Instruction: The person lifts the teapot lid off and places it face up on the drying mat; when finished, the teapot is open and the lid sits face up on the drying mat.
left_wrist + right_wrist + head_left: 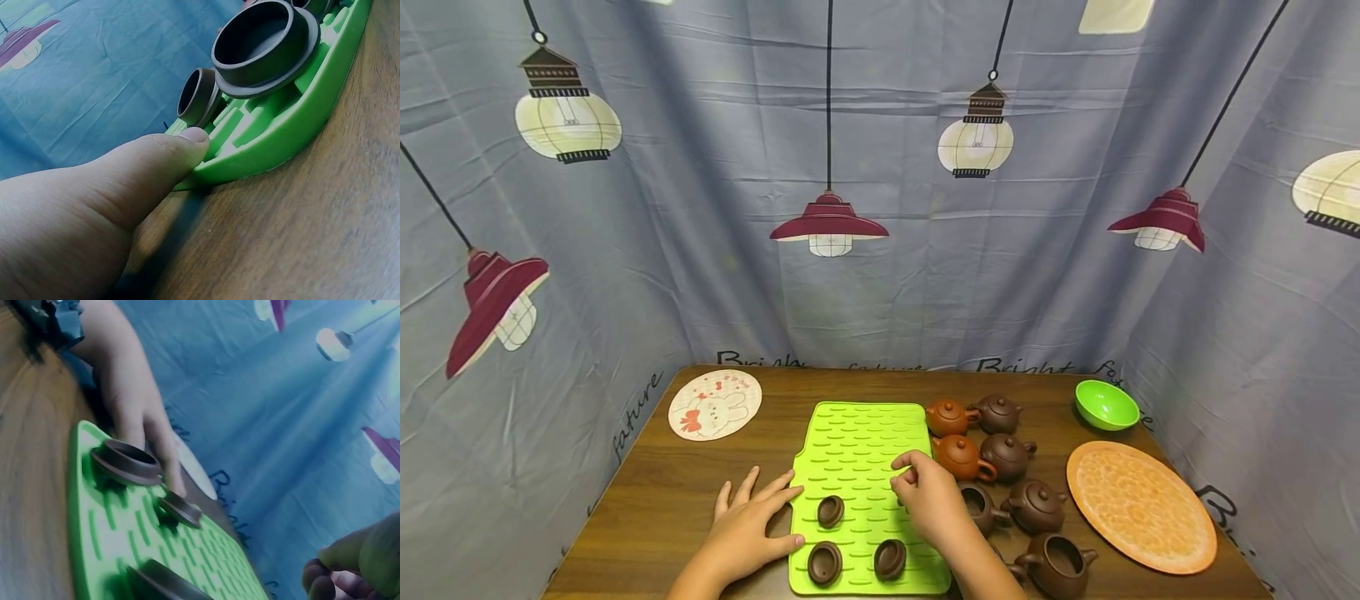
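Three dark brown teapot lids lie upside down on a lime green ridged mat: a small lid, a bigger lid at the near left and another lid to its right. My left hand is spread at the mat's left edge, its thumb touching the green rim in the left wrist view. Above the right part of the mat hovers my right hand, fingers loosely bent, with a gap between thumb and forefinger; nothing shows in it. In the right wrist view its bent fingers appear at the lower right.
Right of the mat stand several lidded teapots, orange and dark brown, and lidless brown teapots, one partly behind my right forearm. Farther right are a green bowl and an orange round mat. A rabbit-print round mat lies back left.
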A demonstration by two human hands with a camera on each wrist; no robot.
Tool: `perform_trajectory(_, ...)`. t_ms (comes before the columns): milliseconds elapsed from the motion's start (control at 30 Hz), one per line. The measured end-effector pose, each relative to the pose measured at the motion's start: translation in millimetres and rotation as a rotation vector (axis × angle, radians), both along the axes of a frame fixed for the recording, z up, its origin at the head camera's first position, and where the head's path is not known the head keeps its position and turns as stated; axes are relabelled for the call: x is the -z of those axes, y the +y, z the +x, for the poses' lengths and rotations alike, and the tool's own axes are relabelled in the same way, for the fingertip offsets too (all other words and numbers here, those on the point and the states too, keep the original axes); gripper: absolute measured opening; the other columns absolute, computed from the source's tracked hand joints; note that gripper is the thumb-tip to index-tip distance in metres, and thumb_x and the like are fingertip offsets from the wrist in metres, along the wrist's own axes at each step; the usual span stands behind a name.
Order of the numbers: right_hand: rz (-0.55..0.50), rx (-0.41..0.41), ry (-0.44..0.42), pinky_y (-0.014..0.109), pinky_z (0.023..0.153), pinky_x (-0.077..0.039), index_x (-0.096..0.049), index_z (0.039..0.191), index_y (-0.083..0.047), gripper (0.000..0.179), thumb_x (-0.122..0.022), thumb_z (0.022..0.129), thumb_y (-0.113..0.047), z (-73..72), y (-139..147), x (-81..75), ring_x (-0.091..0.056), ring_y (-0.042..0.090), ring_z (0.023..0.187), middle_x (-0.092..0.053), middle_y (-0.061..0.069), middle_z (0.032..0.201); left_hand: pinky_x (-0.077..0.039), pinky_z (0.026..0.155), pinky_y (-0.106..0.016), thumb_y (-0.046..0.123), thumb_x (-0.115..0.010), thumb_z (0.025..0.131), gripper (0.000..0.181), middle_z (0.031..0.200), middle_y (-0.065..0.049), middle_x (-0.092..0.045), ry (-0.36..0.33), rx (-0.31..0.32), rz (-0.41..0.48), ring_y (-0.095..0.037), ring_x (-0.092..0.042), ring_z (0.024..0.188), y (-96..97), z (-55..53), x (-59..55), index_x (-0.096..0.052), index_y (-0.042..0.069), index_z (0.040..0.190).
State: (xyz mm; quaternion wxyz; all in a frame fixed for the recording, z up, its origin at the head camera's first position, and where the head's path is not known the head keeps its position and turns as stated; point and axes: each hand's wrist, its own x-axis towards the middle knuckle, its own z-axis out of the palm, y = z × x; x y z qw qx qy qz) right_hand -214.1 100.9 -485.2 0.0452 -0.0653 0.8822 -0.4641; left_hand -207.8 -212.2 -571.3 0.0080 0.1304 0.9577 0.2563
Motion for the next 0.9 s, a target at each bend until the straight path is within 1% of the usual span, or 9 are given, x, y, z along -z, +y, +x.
perform_trajectory(100, 0.006, 0.030, 0.003, 0.030, 0.050, -0.044, -0.067, 0.119, -0.012, 0.017, -0.067, 0.103, -0.015, 1.3, 13.7, -3.6, -0.053, 0.018, 0.062, -0.063, 0.001, 0.087, 0.001, 0.116, -0.080, 0.068, -0.078, 0.081, 0.074, 0.164, 0.012, -0.045, 0.009, 0.002, 0.001, -0.049, -0.019, 0.158, 0.9, -0.8, 0.8, -0.062, 0.037, 0.147)
perform_trajectory(200, 0.018, 0.072, 0.009, 0.032, 0.056, -0.047, -0.066, 0.121, -0.013, 0.019, -0.067, 0.103, -0.017, 2.3, 28.4, -6.2, -0.057, 0.018, 0.068, -0.064, 0.000, 0.092, 0.002, 0.116, -0.081, 0.068, -0.078, 0.081, 0.074, 0.164, 0.012, -0.045, 0.013, 0.004, 0.006, -0.049, -0.019, 0.158, 1.9, -2.3, 1.3, -0.062, 0.037, 0.147)
perform_trajectory(367, 0.031, 0.129, 0.013, 0.032, 0.062, -0.050, -0.067, 0.120, -0.011, 0.019, -0.070, 0.101, -0.015, 4.0, 49.7, -4.6, -0.059, 0.017, 0.077, -0.064, 0.000, 0.094, 0.004, 0.117, -0.080, 0.069, -0.078, 0.081, 0.075, 0.165, 0.012, -0.044, 0.003, 0.004, -0.001, -0.049, -0.018, 0.159, 0.0, -2.3, 1.4, -0.061, 0.037, 0.147)
perform_trajectory(433, 0.042, 0.149, 0.022, 0.031, 0.063, -0.050, -0.068, 0.118, -0.012, 0.018, -0.071, 0.101, -0.014, 4.7, 56.1, -3.1, -0.059, 0.016, 0.078, -0.064, 0.000, 0.093, 0.004, 0.116, -0.080, 0.068, -0.078, 0.081, 0.075, 0.165, 0.012, -0.044, 0.001, 0.003, -0.004, -0.049, -0.018, 0.159, -1.6, -1.5, 0.7, -0.061, 0.037, 0.147)
perform_trajectory(600, 0.107, 0.208, 0.051, 0.030, 0.066, -0.050, -0.071, 0.116, -0.014, 0.018, -0.074, 0.098, -0.016, 5.5, 73.4, -3.1, -0.059, 0.013, 0.078, -0.064, -0.003, 0.092, 0.003, 0.116, -0.081, 0.067, -0.079, 0.081, 0.075, 0.165, 0.011, -0.044, 0.002, 0.003, 0.001, -0.049, -0.017, 0.158, -1.6, -0.2, -1.4, -0.061, 0.037, 0.147)
perform_trajectory(767, 0.147, 0.237, 0.059, 0.029, 0.066, -0.051, -0.071, 0.118, -0.012, 0.023, -0.076, 0.097, -0.018, 7.4, 91.8, -9.0, -0.060, 0.013, 0.081, -0.066, -0.002, 0.095, 0.003, 0.115, -0.081, 0.068, -0.078, 0.081, 0.075, 0.165, 0.010, -0.044, -0.001, 0.007, 0.002, -0.050, -0.017, 0.158, 0.4, 0.4, -1.7, -0.061, 0.037, 0.147)
perform_trajectory(900, 0.180, 0.253, 0.085, 0.029, 0.066, -0.050, -0.071, 0.118, -0.011, 0.025, -0.077, 0.096, -0.020, 8.4, 105.1, -10.0, -0.061, 0.013, 0.083, -0.068, -0.001, 0.099, 0.003, 0.116, -0.081, 0.068, -0.078, 0.081, 0.075, 0.165, 0.011, -0.043, 0.001, 0.004, 0.004, -0.050, -0.017, 0.158, 0.9, 1.5, -0.5, -0.061, 0.037, 0.147)
